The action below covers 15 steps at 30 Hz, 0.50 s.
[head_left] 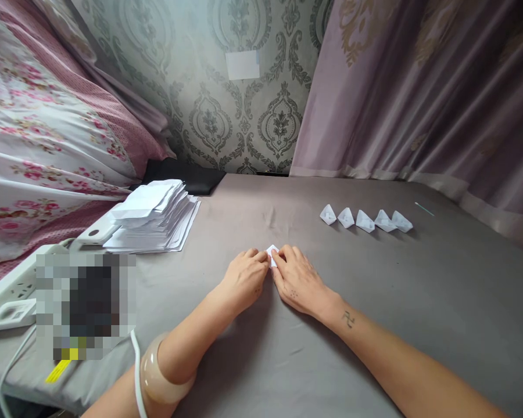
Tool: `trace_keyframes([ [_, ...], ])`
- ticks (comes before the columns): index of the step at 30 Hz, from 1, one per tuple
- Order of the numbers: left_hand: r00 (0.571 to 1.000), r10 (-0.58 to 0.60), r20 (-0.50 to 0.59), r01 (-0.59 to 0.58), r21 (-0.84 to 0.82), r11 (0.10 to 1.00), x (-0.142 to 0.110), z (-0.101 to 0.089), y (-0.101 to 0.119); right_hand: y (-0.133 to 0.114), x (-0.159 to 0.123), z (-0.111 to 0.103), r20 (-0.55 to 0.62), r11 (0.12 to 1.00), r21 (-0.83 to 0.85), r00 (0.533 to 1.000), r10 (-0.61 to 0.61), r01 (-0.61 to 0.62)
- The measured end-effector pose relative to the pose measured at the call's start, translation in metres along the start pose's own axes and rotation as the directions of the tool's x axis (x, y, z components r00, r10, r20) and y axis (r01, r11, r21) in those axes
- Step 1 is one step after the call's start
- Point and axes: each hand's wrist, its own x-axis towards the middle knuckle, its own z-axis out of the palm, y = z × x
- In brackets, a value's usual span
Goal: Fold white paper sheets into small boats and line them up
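Note:
Both of my hands rest side by side on the grey cloth surface point(375, 325), fingers pressed onto a small folded white paper piece point(272, 253). My left hand point(244, 277) covers its left side, fingers curled down on it. My right hand point(297, 280) pins its right side, fingertips closed on the paper. Only a small corner of the paper shows between the fingers. A pale bangle point(159, 377) sits on my left wrist.
A row of several small folded white paper shapes point(366, 220) lies to the far right. A stack of white paper sheets point(154, 217) sits at the left. A white power strip point(9, 299) and cable lie at the left edge. A thin stick point(424, 209) lies near the curtain.

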Motion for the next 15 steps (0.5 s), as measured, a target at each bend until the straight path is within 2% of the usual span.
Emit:
trace_keyframes([
  [5, 0.981, -0.157, -0.114, 0.124, -0.256, 0.959, 0.002, 0.004, -0.015, 0.008, 0.005, 0.001, -0.03, 0.998, 0.052, 0.999, 0.024, -0.023],
  [8, 0.93, -0.326, -0.167, 0.238, -0.401, 0.885, 0.01, 0.01, -0.023, 0.015, 0.011, 0.005, -0.048, 0.996, 0.075, 0.997, 0.057, -0.053],
  [11, 0.875, -0.459, -0.153, 0.327, -0.513, 0.794, 0.017, 0.016, -0.027, 0.016, 0.013, 0.008, -0.081, 0.996, 0.07, 0.995, 0.063, -0.057],
  [15, 0.873, -0.474, -0.111, 0.342, -0.553, 0.76, 0.023, 0.021, -0.029, 0.01, 0.011, 0.011, -0.107, 0.995, 0.062, 0.99, 0.088, -0.082],
])
